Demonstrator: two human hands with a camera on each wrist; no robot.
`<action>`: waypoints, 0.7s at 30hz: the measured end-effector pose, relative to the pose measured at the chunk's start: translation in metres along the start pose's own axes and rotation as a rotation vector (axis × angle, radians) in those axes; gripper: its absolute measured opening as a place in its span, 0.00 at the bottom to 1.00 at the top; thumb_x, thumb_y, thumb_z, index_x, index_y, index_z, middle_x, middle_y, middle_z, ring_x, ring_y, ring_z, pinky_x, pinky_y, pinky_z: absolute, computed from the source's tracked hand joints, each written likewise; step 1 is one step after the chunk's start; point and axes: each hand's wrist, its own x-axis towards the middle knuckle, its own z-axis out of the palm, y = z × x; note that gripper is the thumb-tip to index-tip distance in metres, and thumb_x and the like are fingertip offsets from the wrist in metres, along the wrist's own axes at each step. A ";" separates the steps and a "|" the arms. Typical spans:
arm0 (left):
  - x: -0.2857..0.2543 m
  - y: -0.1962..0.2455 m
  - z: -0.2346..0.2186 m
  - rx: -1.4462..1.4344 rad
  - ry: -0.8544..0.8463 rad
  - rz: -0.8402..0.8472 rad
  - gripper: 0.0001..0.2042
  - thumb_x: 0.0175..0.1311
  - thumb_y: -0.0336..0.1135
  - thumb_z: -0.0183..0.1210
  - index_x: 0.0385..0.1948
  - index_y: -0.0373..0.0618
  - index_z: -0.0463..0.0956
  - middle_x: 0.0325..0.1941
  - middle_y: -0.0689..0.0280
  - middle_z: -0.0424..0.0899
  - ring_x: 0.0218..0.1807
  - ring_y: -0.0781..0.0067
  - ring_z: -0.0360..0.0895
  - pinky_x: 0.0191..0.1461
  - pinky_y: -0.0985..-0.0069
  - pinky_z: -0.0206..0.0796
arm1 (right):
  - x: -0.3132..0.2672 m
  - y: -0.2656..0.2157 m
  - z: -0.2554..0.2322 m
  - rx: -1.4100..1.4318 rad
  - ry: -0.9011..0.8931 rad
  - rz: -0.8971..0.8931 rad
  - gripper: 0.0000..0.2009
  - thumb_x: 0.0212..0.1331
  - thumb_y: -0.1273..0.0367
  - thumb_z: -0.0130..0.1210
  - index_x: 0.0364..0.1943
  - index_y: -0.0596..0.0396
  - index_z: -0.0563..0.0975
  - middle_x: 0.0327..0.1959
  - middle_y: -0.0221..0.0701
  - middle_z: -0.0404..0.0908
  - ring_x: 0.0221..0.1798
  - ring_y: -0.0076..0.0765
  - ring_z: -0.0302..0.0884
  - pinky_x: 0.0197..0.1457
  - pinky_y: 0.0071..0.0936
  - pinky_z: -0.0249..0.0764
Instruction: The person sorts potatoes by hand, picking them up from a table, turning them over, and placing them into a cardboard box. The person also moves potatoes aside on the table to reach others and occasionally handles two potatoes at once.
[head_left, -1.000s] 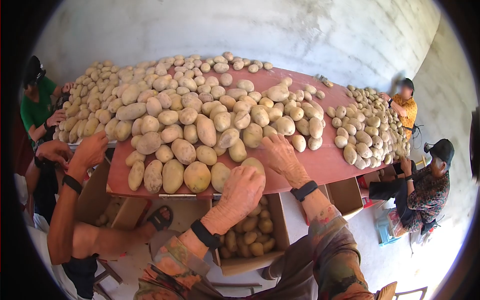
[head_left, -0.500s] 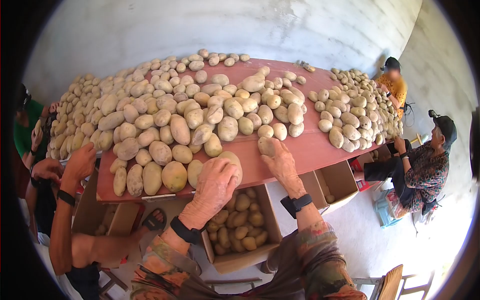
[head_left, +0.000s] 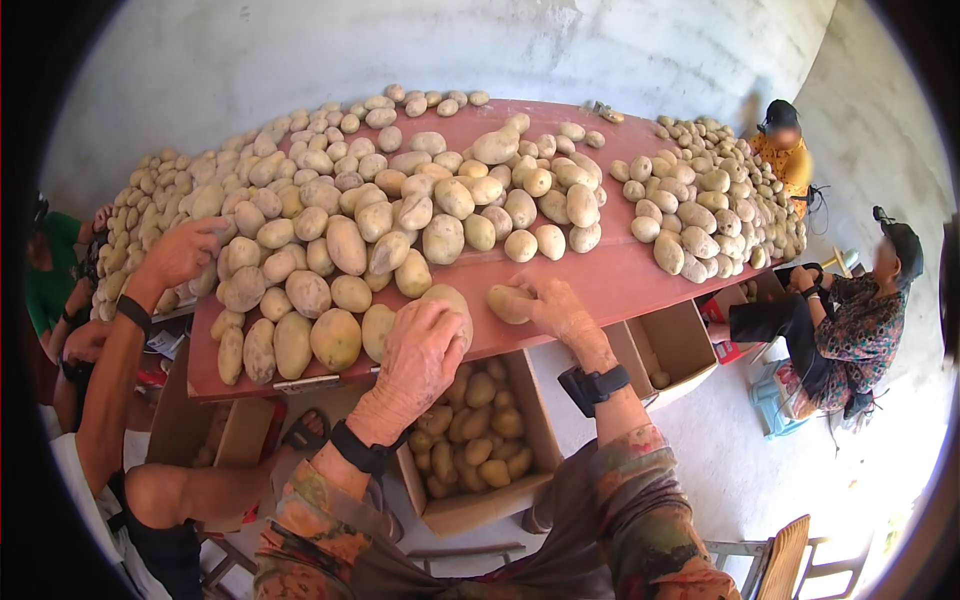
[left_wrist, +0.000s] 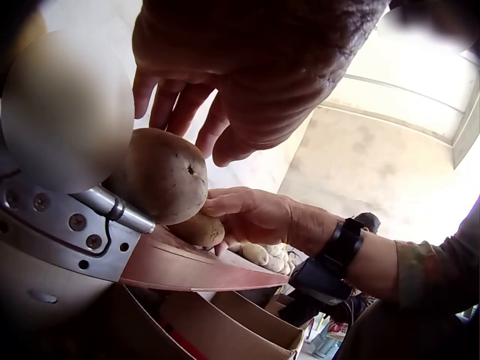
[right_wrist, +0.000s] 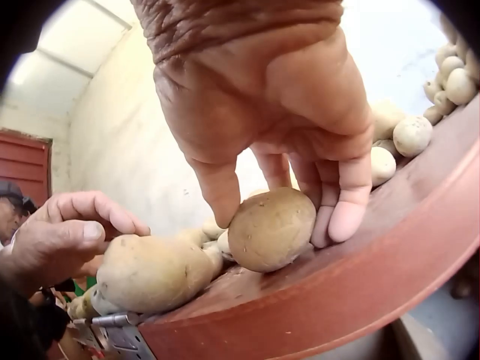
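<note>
My right hand holds a potato just over the red tabletop, near its front edge. In the right wrist view the thumb lies on one side of this potato and the fingers on the other. To its left, my left hand rests over a larger potato at the table's edge. The left wrist view shows the left hand's loosely bent fingers hanging above and behind that potato. Beyond both hands lies a broad heap of potatoes.
A cardboard box of potatoes stands below the front edge, with another box to its right. A separate potato pile covers the table's right end. Another person's arm reaches in from the left; two people sit at right.
My right hand has drawn back from the heap, taken hold of a potato and brought it left and lower. My left hand stays at the same potato. The neighbour's hand has reached toward the heap.
</note>
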 end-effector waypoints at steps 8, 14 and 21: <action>-0.002 -0.001 -0.007 0.008 -0.007 -0.030 0.11 0.54 0.28 0.60 0.39 0.42 0.76 0.46 0.57 0.76 0.52 0.49 0.72 0.58 0.57 0.65 | -0.003 0.008 0.000 -0.281 -0.004 -0.090 0.24 0.49 0.62 0.65 0.52 0.56 0.77 0.48 0.46 0.81 0.52 0.54 0.78 0.57 0.44 0.72; -0.004 -0.002 -0.012 0.011 -0.023 -0.065 0.11 0.54 0.29 0.60 0.40 0.42 0.76 0.47 0.56 0.75 0.53 0.49 0.72 0.58 0.57 0.64 | -0.006 0.016 0.018 -0.459 0.089 -0.316 0.26 0.48 0.65 0.64 0.55 0.53 0.74 0.49 0.43 0.78 0.54 0.54 0.75 0.58 0.43 0.73; -0.004 0.002 -0.013 -0.009 -0.091 -0.085 0.14 0.55 0.29 0.60 0.44 0.41 0.76 0.52 0.53 0.75 0.56 0.45 0.70 0.61 0.58 0.62 | -0.019 0.006 0.033 -0.446 0.130 -0.364 0.28 0.45 0.65 0.64 0.55 0.52 0.71 0.50 0.46 0.76 0.55 0.57 0.73 0.56 0.49 0.74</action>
